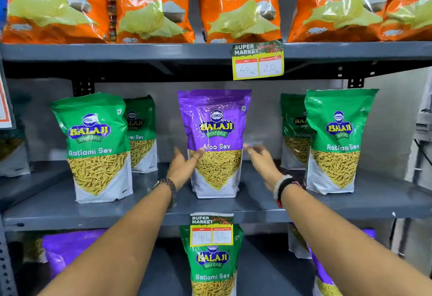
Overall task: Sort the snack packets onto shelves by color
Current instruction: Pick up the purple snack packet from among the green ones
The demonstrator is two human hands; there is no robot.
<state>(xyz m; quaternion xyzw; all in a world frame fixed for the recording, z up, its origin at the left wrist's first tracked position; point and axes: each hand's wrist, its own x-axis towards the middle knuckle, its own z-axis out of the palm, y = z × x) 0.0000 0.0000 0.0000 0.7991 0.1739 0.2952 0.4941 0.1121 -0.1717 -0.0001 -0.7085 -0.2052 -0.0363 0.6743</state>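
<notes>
A purple Aloo Sev packet [215,141] stands upright at the middle of the grey middle shelf [70,218]. My left hand [184,164] is at its left edge, fingers spread, thumb resting on the packet's front. My right hand [261,157] hovers just off its right edge with fingers apart, holding nothing. Green Ratlami Sev packets stand on both sides: one front left [98,146] with another behind it [142,132], and one front right [339,141] with another behind it [294,132].
Orange Crunchem bags [240,5] fill the top shelf. On the lower shelf stand a green packet [214,265], a purple packet at left [67,249] and another purple one at right [322,270]. Yellow price tags [258,60] hang from the shelf edges.
</notes>
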